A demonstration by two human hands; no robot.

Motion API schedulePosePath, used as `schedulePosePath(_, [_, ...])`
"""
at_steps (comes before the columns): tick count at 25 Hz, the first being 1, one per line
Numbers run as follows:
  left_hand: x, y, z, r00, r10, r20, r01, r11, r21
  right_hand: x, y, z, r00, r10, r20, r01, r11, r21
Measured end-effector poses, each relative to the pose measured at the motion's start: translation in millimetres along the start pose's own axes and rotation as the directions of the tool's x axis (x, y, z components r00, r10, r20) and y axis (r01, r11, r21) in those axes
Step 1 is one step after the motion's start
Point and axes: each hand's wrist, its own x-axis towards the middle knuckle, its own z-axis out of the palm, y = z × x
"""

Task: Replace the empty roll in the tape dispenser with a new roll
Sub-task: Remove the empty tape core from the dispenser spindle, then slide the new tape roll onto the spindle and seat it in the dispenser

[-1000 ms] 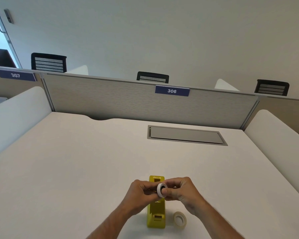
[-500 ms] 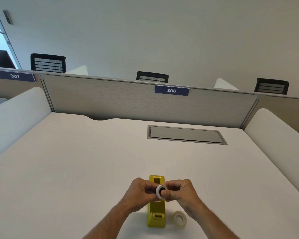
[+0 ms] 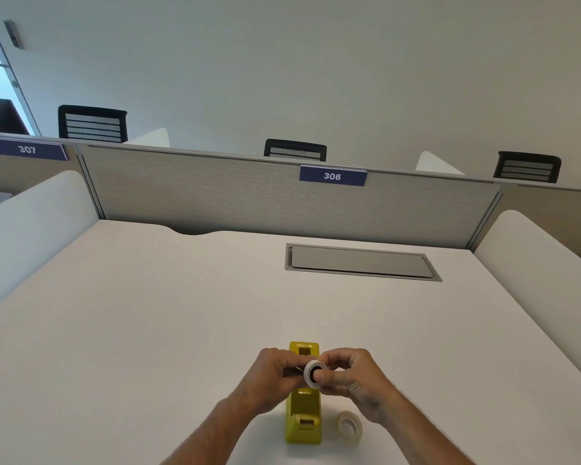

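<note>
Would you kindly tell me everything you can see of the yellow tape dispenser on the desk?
The yellow plastic tape dispenser stands upright on the white desk, lengthwise away from the person, glossy and slightly translucent-looking. Its top shows a rectangular opening at the far end and a smaller slot at the near end. Both hands hover above its middle, hiding that part; whether they touch it I cannot tell. A clear tape roll lies flat on the desk to its right, apart from it.

Between the fingers of both hands sits a small white ring point(image 3: 314, 374), matt like paper or plastic, with a dark inner core. Directly beneath the grip stands a yellow dispenser point(image 3: 303, 414) of smooth, slightly glossy plastic. Below and right of the grip lies a roll of clear tape point(image 3: 350, 427), translucent and shiny. The desk point(image 3: 148, 313) under them looks smooth, matt white laminate.
</note>
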Motion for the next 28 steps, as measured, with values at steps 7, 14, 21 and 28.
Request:
schedulePosePath(7, [4.5,-2.0,-1.8,0.999,-0.034,0.005,0.032,0.984,0.176,0.1,3.0,2.1,0.986,-0.124,-0.112,0.118,0.991,-0.058])
schedulePosePath(14, [5.7,-2.2,-2.6,0.985,-0.125,-0.122,0.144,0.975,0.171,7.6,16.2,-6.7,0.920,-0.099,-0.379,0.028,0.981,-0.191])
schedulePosePath(21, [8.9,-2.6,-8.7,0.983,-0.171,-0.072,0.184,0.943,0.279,9.7,30.9,-25.9,0.892,-0.146,-0.428,-0.236,0.659,-0.715])
schedulePosePath(28, [15.4,0.7,-6.6,0.983,-0.175,-0.059,0.184,0.894,0.409,16.9,40.2,-33.8,0.892,-0.052,-0.450,-0.332,0.599,-0.728])
